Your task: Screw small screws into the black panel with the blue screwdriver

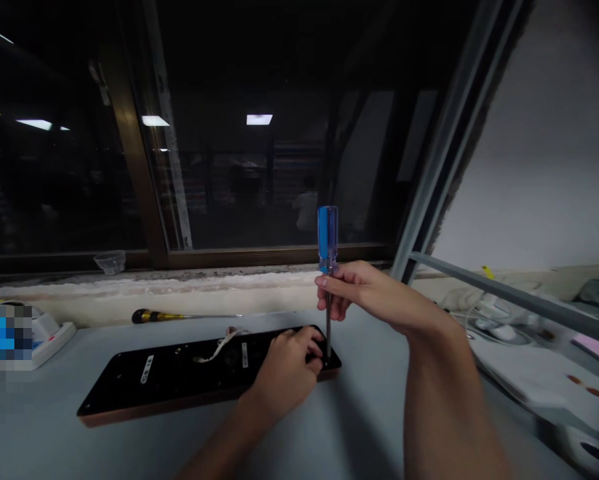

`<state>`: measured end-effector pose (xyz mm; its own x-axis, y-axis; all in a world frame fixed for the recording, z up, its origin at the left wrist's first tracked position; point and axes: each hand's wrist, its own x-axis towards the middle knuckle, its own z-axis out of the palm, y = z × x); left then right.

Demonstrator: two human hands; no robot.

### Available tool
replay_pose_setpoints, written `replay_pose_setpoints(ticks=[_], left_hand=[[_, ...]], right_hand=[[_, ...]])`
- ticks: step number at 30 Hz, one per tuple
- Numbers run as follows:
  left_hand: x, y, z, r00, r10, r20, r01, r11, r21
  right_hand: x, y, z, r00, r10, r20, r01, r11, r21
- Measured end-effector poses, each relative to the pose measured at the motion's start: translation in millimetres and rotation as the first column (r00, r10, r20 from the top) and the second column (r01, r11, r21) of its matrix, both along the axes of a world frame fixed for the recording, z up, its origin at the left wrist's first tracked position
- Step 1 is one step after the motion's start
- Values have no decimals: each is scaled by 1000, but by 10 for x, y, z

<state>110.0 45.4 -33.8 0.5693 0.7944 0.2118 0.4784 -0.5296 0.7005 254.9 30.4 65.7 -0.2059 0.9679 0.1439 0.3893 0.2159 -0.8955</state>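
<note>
My right hand (346, 290) is closed around the upper shaft of a screwdriver (328, 237) with a clear and blue handle. The screwdriver stands upright, its tip down at the right end of a long black panel (179, 377). This panel has a copper-coloured lower edge, white labels, corner holes and a pale cable (222, 347) coming out of its middle. Over the panel's right part lies my left hand (292, 360), its fingers curled beside the screwdriver's lower shaft. What, if anything, is between those fingers is hidden.
Behind the panel lies a yellow and black screwdriver (179, 316). A clear plastic cup (110, 262) sits on the window ledge. At left is a white power strip (54, 343). Right of my forearm, a metal rail (509, 293) crosses above white cables (494, 317) and papers.
</note>
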Motion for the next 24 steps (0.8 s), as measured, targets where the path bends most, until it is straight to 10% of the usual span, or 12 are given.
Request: replay_pose_setpoints(ticks=[24], left_hand=[[-148,67,108,974,-205,-101,209,977,38]], right_hand=[[74,-58,6,999,38,0,-38,995,-96]])
